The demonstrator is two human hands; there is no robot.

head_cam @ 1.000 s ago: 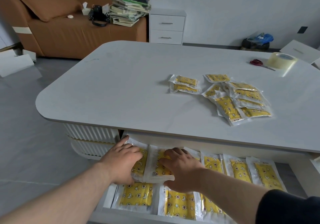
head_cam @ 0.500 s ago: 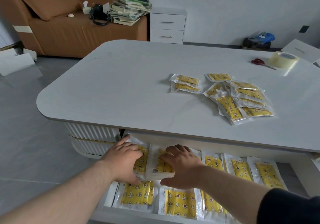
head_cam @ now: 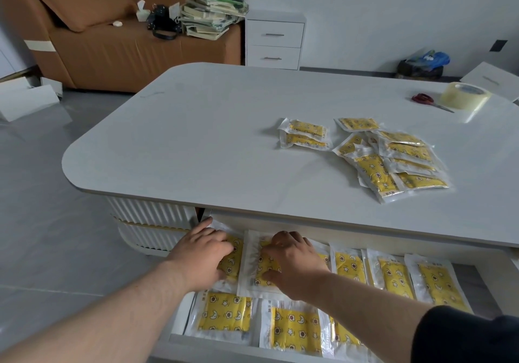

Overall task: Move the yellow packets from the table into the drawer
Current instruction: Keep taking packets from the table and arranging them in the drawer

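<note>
both hands are working inside the open drawer (head_cam: 179,337), under the near edge of the table (head_cam: 196,137). the left hand (head_cam: 200,256) is lying flat, fingers together and pressing down on a yellow packet (head_cam: 234,264) at the drawer's back left. the right hand (head_cam: 292,264) is spread, fingers apart, thumb and fingertips pushing on the neighbouring packet (head_cam: 252,264), which is overlapping the front row. neither hand is clamping anything; they are flattening and nudging. step in hand looks like settling the just-placed packets into the back row. more packets are already lined up to the right in the drawer. a loose pile of packets (head_cam: 393,160) and a separate pair (head_cam: 306,136) are lying on the tabletop, well apart from the hands, so the task is partway. next move likely calls for lifting the hands out and reaching up to that pile for another grab.
</note>
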